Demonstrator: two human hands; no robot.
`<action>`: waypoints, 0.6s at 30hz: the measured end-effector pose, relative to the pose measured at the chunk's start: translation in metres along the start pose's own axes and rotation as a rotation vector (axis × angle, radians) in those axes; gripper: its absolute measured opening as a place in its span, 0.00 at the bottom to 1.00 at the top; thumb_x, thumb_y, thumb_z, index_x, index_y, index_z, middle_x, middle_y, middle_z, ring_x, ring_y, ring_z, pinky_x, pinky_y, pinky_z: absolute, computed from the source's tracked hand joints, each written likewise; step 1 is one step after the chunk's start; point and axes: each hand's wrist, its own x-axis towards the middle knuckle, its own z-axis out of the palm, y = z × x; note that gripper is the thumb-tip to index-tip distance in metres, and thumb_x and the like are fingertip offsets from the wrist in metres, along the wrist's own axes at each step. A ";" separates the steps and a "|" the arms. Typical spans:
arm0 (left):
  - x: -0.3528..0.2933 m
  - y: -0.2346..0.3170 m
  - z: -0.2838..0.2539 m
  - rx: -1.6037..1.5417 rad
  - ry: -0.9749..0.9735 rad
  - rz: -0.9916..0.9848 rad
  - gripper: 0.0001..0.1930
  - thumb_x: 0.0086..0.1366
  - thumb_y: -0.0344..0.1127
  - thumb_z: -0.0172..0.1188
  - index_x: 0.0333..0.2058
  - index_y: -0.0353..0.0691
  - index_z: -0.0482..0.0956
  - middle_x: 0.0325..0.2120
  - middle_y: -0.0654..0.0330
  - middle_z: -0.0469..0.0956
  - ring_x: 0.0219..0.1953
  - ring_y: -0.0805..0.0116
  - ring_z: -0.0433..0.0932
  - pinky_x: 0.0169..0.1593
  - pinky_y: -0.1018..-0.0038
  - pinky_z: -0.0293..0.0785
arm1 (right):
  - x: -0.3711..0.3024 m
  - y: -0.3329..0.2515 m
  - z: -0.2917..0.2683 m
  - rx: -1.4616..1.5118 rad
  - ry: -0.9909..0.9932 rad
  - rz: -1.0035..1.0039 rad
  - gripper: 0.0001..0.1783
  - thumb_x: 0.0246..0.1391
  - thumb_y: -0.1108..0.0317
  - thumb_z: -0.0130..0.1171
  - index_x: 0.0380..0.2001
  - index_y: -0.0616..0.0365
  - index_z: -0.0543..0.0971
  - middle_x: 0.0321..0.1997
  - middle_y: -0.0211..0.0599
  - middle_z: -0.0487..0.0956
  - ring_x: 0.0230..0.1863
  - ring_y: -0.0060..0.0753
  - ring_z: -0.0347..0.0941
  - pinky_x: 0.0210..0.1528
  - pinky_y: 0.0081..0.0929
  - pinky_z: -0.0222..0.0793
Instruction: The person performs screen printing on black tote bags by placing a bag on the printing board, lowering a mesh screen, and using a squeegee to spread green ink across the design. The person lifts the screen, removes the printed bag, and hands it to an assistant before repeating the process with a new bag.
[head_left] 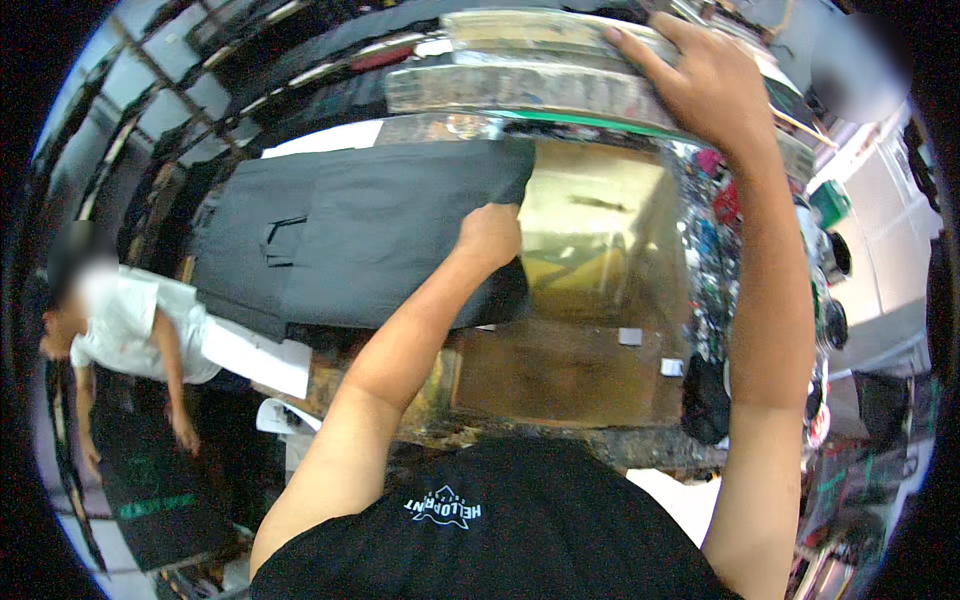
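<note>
A wide piece of black cloth (380, 220) lies over the left and middle of the work table. My left hand (490, 237) is closed on its right edge, with the fingers curled into the fabric. Just right of that edge is a shiny yellowish board (590, 225), partly covered by the cloth. My right hand (705, 85) reaches to the far side and grips the edge of a long, worn, pale frame (540, 35), thumb on the near face. What its other fingers touch behind the frame is partly hidden.
Two small pale squares (629, 337) sit on the brown board surface (560, 380) near me. A paint-spattered strip (708, 270) runs along the right, beside dark round containers (835, 255). Left, a person in a white shirt (150, 325) stands near white sheets (265, 360).
</note>
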 end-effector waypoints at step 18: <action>-0.047 0.062 0.112 0.041 0.132 0.325 0.47 0.67 0.76 0.50 0.75 0.52 0.63 0.78 0.46 0.50 0.79 0.32 0.44 0.72 0.23 0.29 | 0.019 -0.005 -0.020 0.047 -0.294 0.072 0.43 0.71 0.27 0.35 0.30 0.56 0.80 0.26 0.31 0.76 0.29 0.25 0.72 0.33 0.32 0.74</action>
